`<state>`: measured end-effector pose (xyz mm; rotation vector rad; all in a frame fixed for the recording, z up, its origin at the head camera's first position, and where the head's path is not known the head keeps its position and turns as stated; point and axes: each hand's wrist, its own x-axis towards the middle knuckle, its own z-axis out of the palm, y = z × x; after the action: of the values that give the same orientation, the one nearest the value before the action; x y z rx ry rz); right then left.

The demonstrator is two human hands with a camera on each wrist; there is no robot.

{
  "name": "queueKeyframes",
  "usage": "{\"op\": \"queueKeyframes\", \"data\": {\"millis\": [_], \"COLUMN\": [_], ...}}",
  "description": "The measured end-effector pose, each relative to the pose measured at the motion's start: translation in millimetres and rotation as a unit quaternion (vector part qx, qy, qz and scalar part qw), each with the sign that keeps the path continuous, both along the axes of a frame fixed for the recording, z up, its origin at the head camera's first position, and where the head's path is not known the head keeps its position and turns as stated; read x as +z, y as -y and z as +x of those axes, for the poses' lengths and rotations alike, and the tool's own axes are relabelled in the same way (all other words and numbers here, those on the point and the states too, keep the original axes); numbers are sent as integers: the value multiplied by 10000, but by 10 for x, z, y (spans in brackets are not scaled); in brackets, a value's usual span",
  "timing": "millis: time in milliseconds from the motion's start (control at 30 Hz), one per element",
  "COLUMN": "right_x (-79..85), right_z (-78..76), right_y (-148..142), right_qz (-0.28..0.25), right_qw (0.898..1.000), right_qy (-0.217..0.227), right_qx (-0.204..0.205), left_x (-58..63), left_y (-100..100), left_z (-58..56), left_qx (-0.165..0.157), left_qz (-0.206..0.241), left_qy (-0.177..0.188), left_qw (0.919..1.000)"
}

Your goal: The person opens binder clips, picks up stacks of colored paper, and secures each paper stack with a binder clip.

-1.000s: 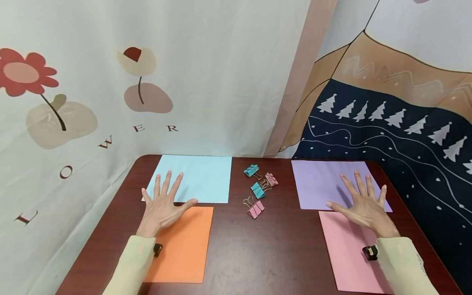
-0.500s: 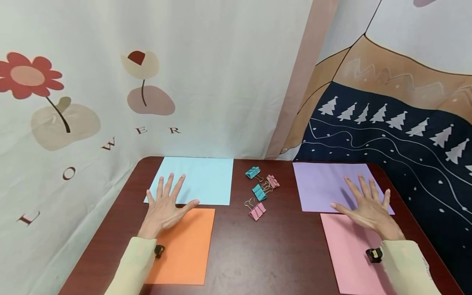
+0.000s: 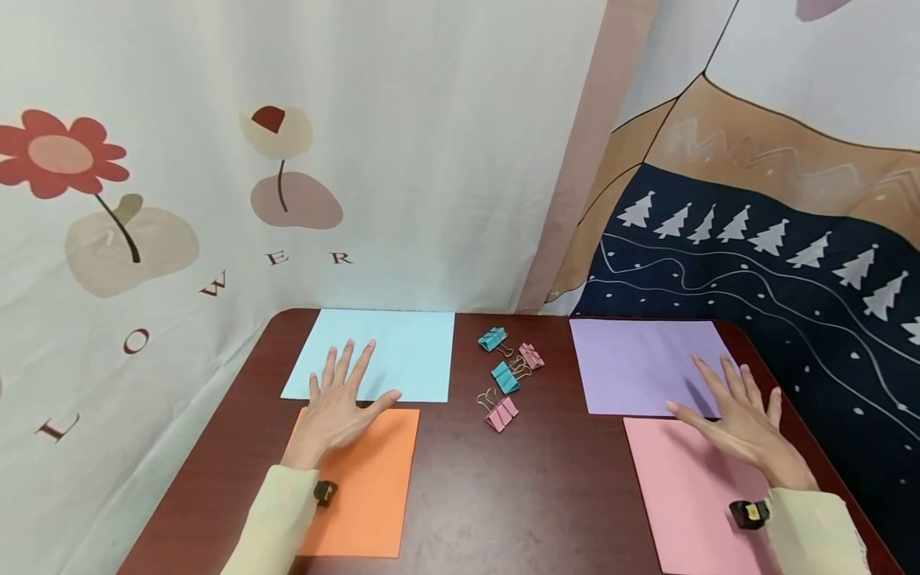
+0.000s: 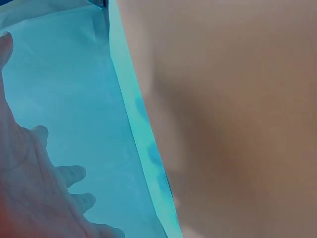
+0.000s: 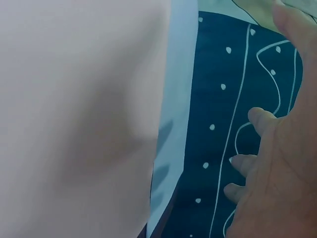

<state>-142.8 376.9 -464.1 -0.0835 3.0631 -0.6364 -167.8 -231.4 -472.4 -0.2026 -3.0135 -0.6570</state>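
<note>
My left hand [image 3: 335, 414], fingers spread, is over the gap between a light blue sheet [image 3: 417, 351] and an orange sheet [image 3: 374, 487]. Shadow falls on the sheets beneath it, and it holds nothing. On the other side, my right hand [image 3: 740, 427] spreads its fingers above the near right corner of a purple sheet [image 3: 632, 363] and the top of a pink sheet [image 3: 668, 495]. It too holds nothing. Between the two pairs of sheets lie teal binder clips [image 3: 506, 377] and pink binder clips [image 3: 501, 414], apart from both hands.
The dark wooden table [image 3: 496, 495] has rounded back corners. Behind it hangs a pale curtain [image 3: 431, 160] printed with flowers and letters. To the right is a dark blue printed cloth [image 3: 719, 263] with white trees. Small black devices sit at both wrists.
My left hand has shifted a little to the right. My right hand has moved right and toward me. The head view has tilted slightly; sheets and clips stay put.
</note>
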Motion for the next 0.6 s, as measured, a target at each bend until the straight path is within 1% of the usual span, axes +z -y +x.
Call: {"op": "queueKeyframes", "data": {"millis": [200, 333, 500, 600], "right_x": [-31, -59, -96, -111], "right_z": [113, 197, 293, 340], "right_y": [-47, -78, -122, -148], "right_qz": [-148, -262, -422, -523], "right_qw": [9999, 9996, 9991, 9985], "right_qy": [-60, -45, 17, 96], "right_qx": [-29, -18, 55, 83], "left_x": [0, -9, -22, -19], "left_y": [-100, -179, -284, -346], "left_z": [20, 30, 51, 59], "left_qx": [-86, -166, -218, -279], "left_qz": [272, 545, 1043, 1279], "left_qy": [93, 126, 293, 318], "left_qw": [9996, 9983, 9939, 9909]}}
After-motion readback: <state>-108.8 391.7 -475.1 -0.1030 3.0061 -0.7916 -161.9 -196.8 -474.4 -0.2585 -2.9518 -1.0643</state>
